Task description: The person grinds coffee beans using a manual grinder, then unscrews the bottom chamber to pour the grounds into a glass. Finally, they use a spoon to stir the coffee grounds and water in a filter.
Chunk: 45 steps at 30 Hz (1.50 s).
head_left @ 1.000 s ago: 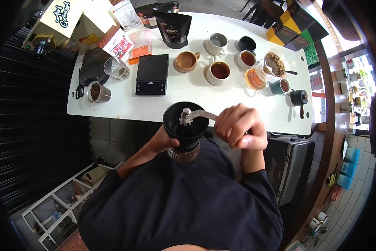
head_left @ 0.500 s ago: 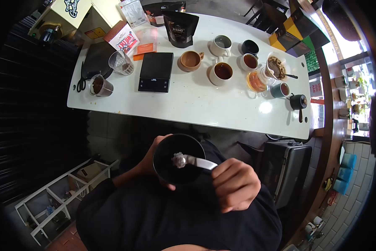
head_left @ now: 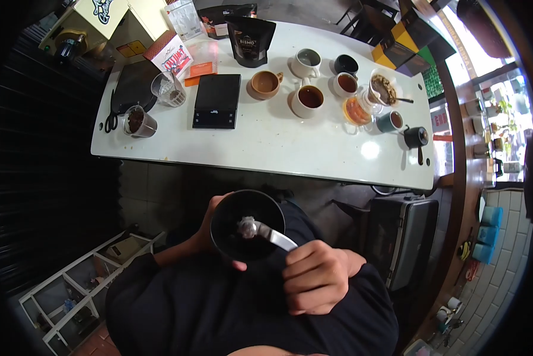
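Observation:
A black hand grinder with an open round top is held in front of my dark shirt, below the table's near edge. My left hand is wrapped round its left side; most of the fingers are hidden behind it. From the centre of the grinder a silver crank arm runs to the lower right. The fingers of my right hand are closed round the outer end of that crank, covering its knob.
On the white table stand a black scale, a cup of grounds, a brown cup, several mugs, a glass server with a dripper, and a black pouch. A dark case stands at the right.
My right hand has moved a little down and left, swinging the crank's outer end downward. The table and its objects have shifted slightly left in view.

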{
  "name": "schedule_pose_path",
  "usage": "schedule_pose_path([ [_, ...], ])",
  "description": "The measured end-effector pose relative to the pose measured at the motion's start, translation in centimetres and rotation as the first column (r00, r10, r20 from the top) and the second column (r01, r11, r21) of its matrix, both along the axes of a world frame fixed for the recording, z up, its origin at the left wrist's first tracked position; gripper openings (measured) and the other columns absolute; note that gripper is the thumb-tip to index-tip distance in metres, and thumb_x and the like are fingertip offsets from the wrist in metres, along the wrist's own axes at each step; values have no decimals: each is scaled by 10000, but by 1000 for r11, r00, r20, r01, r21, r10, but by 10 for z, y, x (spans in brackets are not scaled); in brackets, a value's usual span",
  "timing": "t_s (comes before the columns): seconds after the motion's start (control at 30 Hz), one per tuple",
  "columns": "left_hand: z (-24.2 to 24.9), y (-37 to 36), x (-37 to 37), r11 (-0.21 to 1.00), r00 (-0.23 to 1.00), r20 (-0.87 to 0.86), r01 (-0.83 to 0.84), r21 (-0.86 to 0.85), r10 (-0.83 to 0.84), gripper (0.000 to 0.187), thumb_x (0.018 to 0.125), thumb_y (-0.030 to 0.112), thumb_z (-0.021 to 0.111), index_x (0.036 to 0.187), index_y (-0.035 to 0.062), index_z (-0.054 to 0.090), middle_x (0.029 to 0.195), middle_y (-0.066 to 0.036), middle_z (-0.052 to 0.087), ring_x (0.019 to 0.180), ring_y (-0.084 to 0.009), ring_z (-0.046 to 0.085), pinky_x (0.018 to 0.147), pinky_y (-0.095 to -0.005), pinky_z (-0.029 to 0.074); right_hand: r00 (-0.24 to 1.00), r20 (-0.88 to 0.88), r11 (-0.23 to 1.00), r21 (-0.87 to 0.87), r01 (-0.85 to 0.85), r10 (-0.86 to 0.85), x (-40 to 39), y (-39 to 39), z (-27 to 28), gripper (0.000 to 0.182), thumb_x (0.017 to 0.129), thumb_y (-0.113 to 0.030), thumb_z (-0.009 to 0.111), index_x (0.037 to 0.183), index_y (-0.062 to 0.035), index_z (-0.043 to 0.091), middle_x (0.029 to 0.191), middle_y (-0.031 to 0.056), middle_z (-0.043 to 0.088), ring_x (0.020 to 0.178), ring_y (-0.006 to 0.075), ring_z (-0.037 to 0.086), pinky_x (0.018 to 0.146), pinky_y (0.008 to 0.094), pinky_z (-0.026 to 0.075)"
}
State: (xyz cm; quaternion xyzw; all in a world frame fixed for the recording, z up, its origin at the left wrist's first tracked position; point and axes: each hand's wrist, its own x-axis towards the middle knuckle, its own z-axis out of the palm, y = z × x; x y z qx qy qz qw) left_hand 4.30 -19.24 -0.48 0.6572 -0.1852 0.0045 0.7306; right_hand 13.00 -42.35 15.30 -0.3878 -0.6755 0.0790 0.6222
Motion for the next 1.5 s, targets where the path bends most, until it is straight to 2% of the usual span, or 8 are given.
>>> schedule_pose_path([
  [0.2,-24,5,-26,990,996,-58,-54,133,62,1372,435,520,1014,1435,55,199,1357,-105,427,1237,-205,473,1031,-416,430,972,74,975,50,218,-221,-7,13,5,157,836,-55,624,696,-14,566,649,82,479,556,221,475,618,372,408],
  [0.53,70,-17,27,974,923,-383,-127,-187,47,425,696,272,927,955,32,691,839,27,694,799,-30,594,702,-259,525,753,508,802,-182,569,-419,-21,37,29,157,740,-132,637,857,-56,566,745,62,541,722,238,544,808,427,379],
  [0.73,58,-52,29,630,706,608,-667,397,363,200,919,212,629,1020,51,693,914,-37,717,804,-118,676,805,-322,537,743,615,864,-193,465,-263,-39,95,5,261,798,-232,610,974,-42,583,840,83,540,847,256,584,816,425,398],
  [0.8,11,-50,13,621,810,409,-585,522,420,403,953,268,551,1153,-72,634,1063,-59,711,912,-161,670,890,-341,529,644,694,803,-159,575,-323,-19,108,18,341,855,-265,578,1105,-34,563,861,96,550,850,259,591,822,402,415],
  [0.9,15,-14,15,913,791,-518,405,45,-325,478,847,410,758,1144,46,669,1072,-111,715,1046,-199,677,984,-389,510,655,734,740,-336,583,-182,12,137,18,342,897,-190,553,1212,-56,558,949,149,602,945,281,630,837,405,452],
  [0.93,43,-13,18,909,986,10,151,388,-169,667,659,489,897,1097,36,679,1065,-100,717,997,-243,698,991,-390,513,637,747,716,-337,612,-193,26,145,13,338,903,-134,551,1233,-61,560,982,166,615,980,300,637,843,415,470],
  [1.03,60,5,24,996,1000,30,4,86,-6,749,488,437,975,1024,14,667,967,-34,708,888,-205,693,866,-362,545,781,564,580,-553,598,-268,89,134,-1,414,849,65,502,1233,-75,563,1068,172,600,1024,379,611,872,438,488],
  [1.5,10,23,18,924,899,-436,-139,-357,-33,854,679,689,830,1118,-23,658,988,-33,700,932,-84,627,834,-260,514,740,32,551,-646,528,-672,38,29,-78,350,761,112,464,1054,-47,572,1113,176,522,1045,320,569,907,403,482],
])
